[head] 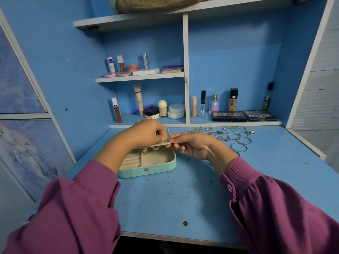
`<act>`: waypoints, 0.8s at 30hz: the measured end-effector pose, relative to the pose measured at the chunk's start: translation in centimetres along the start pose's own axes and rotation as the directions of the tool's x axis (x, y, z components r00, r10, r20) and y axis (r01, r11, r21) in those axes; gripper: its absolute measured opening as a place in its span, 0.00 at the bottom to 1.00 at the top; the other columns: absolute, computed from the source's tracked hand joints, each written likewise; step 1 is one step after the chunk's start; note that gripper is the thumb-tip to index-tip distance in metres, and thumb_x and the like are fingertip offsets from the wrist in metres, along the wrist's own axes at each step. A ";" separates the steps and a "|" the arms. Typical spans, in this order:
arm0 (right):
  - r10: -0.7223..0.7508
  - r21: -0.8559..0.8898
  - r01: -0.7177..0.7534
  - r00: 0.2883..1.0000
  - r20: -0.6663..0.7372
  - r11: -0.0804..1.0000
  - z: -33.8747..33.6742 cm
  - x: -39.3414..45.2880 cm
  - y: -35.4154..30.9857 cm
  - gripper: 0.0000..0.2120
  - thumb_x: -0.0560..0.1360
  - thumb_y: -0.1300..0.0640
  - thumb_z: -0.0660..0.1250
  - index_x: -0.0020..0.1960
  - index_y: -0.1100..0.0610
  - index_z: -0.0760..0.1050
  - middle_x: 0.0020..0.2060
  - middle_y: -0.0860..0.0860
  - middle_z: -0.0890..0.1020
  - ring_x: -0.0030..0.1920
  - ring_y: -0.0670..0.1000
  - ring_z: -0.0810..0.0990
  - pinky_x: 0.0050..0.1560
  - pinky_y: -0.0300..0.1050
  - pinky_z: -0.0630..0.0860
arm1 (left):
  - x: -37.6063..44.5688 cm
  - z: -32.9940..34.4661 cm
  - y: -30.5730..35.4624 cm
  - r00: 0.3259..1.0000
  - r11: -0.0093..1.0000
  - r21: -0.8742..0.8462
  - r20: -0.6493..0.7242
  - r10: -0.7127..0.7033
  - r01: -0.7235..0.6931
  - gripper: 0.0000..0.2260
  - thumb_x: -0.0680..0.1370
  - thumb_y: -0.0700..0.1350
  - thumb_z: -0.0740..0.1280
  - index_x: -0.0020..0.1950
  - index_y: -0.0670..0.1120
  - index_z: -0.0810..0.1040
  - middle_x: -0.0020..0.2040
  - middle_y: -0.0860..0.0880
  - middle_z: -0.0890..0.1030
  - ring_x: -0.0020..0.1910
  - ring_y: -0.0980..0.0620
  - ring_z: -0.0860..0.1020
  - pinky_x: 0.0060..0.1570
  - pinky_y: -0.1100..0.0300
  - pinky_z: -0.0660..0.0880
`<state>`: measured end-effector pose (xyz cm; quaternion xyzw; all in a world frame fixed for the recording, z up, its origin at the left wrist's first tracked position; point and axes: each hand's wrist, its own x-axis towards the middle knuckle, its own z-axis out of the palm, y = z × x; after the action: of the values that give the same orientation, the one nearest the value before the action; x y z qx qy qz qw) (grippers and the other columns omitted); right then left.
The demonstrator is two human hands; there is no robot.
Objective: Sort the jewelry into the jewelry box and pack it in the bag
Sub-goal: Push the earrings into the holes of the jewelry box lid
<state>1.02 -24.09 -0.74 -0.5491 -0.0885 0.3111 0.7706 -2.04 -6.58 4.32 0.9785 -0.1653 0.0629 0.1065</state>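
A small teal jewelry box (146, 170) lies open on the blue desk, with cream lining, ring rolls on its left and a bare compartment on its right. A cream earring flap (161, 144) sticks out over the box, and two sparkly earrings (150, 149) hang from it. My right hand (192, 144) pinches the flap's right end. My left hand (148, 133) pinches something small at the flap's top edge; the item itself is hidden by my fingers. Loose jewelry (231, 136), rings, chains and silver bangles, lies on the desk right of my hands.
Cosmetics fill the back shelves: tubes, jars, a perfume bottle (214, 103), two dark palettes (244, 116). A brown bag (157, 3) sits on the top shelf. The white desk edge (174, 239) runs across the front.
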 end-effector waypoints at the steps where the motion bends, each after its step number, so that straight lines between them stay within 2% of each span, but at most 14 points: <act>1: -0.001 -0.001 0.001 1.000 0.000 1.000 0.0 0.0 0.0 0.05 0.74 0.71 0.64 0.46 0.64 0.76 0.34 0.60 0.83 0.27 0.45 0.77 0.26 0.31 0.73 | 0.0 -0.1 0.1 1.000 1.000 0.015 -0.008 0.009 -0.009 0.05 0.76 0.45 0.67 0.43 0.54 0.80 0.45 0.52 0.80 0.51 0.54 0.69 0.56 0.54 0.69; 9: -0.031 -0.037 0.031 1.000 -0.001 0.999 0.1 -0.2 0.1 0.05 0.74 0.71 0.64 0.44 0.65 0.77 0.34 0.59 0.83 0.27 0.46 0.77 0.26 0.31 0.72 | 0.4 -0.1 0.4 0.998 0.991 0.121 0.001 0.055 -0.055 0.06 0.76 0.44 0.66 0.44 0.50 0.83 0.45 0.53 0.79 0.49 0.55 0.65 0.56 0.57 0.64; 11: -0.050 -0.051 0.050 0.999 -0.002 0.997 0.3 -0.2 0.1 0.04 0.74 0.70 0.65 0.44 0.65 0.77 0.34 0.59 0.83 0.27 0.46 0.77 0.25 0.31 0.72 | 0.4 -0.2 0.2 0.999 0.995 0.092 0.000 0.049 -0.049 0.05 0.76 0.44 0.68 0.44 0.50 0.83 0.43 0.54 0.79 0.49 0.55 0.67 0.56 0.56 0.66; 12: -0.066 -0.052 0.066 0.998 0.000 0.996 0.4 -0.1 0.1 0.03 0.74 0.69 0.65 0.45 0.65 0.77 0.35 0.59 0.83 0.27 0.46 0.77 0.25 0.31 0.72 | 0.3 -0.3 -0.1 0.999 0.999 0.026 -0.012 0.034 -0.033 0.04 0.75 0.43 0.69 0.43 0.50 0.83 0.42 0.55 0.79 0.48 0.55 0.70 0.55 0.55 0.69; 14: -0.109 -0.070 0.109 0.994 0.006 0.992 0.8 -0.1 0.0 0.03 0.75 0.67 0.66 0.46 0.65 0.78 0.37 0.58 0.84 0.28 0.45 0.77 0.26 0.32 0.71 | -0.1 -1.0 -0.9 0.998 0.977 -0.212 -0.064 -0.018 0.004 0.03 0.75 0.42 0.71 0.43 0.49 0.83 0.41 0.55 0.81 0.47 0.55 0.76 0.54 0.56 0.73; 16: -0.155 -0.088 0.155 0.988 0.010 0.984 1.0 -0.2 -0.1 0.04 0.75 0.67 0.65 0.45 0.64 0.79 0.37 0.58 0.84 0.29 0.46 0.77 0.26 0.33 0.70 | -0.8 -1.7 -2.2 0.983 0.899 -0.438 -0.151 -0.104 0.028 0.04 0.76 0.40 0.69 0.45 0.49 0.83 0.42 0.54 0.82 0.43 0.60 0.78 0.52 0.64 0.73; 19: -0.250 -0.110 0.250 0.968 0.016 0.962 1.2 -0.2 0.0 0.08 0.74 0.72 0.63 0.46 0.62 0.78 0.36 0.56 0.84 0.30 0.47 0.77 0.27 0.34 0.69 | -2.2 -1.8 -4.7 0.927 0.785 -0.619 -0.279 -0.253 0.028 0.08 0.80 0.40 0.63 0.50 0.50 0.80 0.40 0.52 0.81 0.36 0.67 0.76 0.41 0.75 0.70; 22: -0.345 -0.213 0.336 0.939 -0.003 0.917 1.5 -0.1 0.4 0.09 0.72 0.71 0.67 0.46 0.59 0.79 0.34 0.52 0.83 0.29 0.46 0.76 0.28 0.34 0.68 | -3.3 -0.3 -7.5 0.839 0.660 -0.751 -0.350 -0.417 0.015 0.11 0.82 0.41 0.57 0.53 0.50 0.79 0.41 0.51 0.80 0.33 0.59 0.70 0.33 0.69 0.67; 24: -0.414 -0.314 0.386 0.910 -0.023 0.867 1.9 -0.1 0.7 0.07 0.72 0.69 0.69 0.46 0.58 0.80 0.33 0.50 0.83 0.29 0.45 0.75 0.28 0.33 0.69 | -3.8 1.2 -8.7 0.789 0.567 -0.823 -0.329 -0.519 0.030 0.13 0.82 0.38 0.56 0.54 0.49 0.78 0.42 0.51 0.79 0.34 0.56 0.68 0.31 0.68 0.65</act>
<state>-0.25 -22.55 -0.63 -0.6436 -0.2125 0.1025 0.7281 -2.58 2.33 0.92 0.7843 0.0235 0.2378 0.5725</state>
